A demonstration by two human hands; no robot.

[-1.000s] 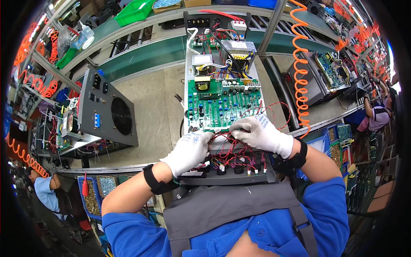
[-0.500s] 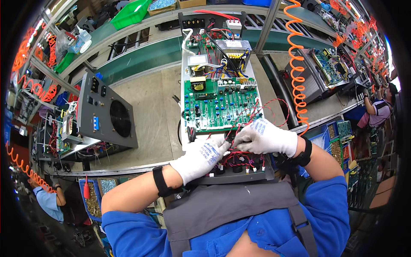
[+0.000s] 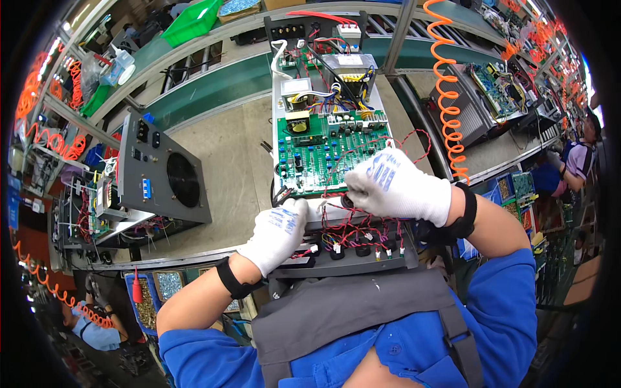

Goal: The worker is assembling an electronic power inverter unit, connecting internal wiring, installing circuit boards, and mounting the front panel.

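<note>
An open machine chassis (image 3: 282, 139) lies on the bench before me, with a green circuit board (image 3: 330, 149), a transformer (image 3: 350, 68) and red wires (image 3: 352, 226) at its near end. My left hand (image 3: 278, 233), in a white glove, rests on the chassis's near left edge among the red wires, fingers curled. My right hand (image 3: 394, 184), also gloved, is closed over a small dark part at the board's near edge, where the red wires gather. What exactly each hand grips is hidden by the gloves.
A grey fan-fronted case (image 3: 162, 174) stands at the left of the bench. An orange coiled hose (image 3: 449, 97) hangs at the right, with another open unit (image 3: 491, 90) beyond it. A green bin (image 3: 194, 19) sits at the back. A person (image 3: 576, 161) works at far right.
Both hands have drawn toward me along the chassis's near end. The left hand dropped lower left onto the front panel; the right stayed at the board's near edge.
</note>
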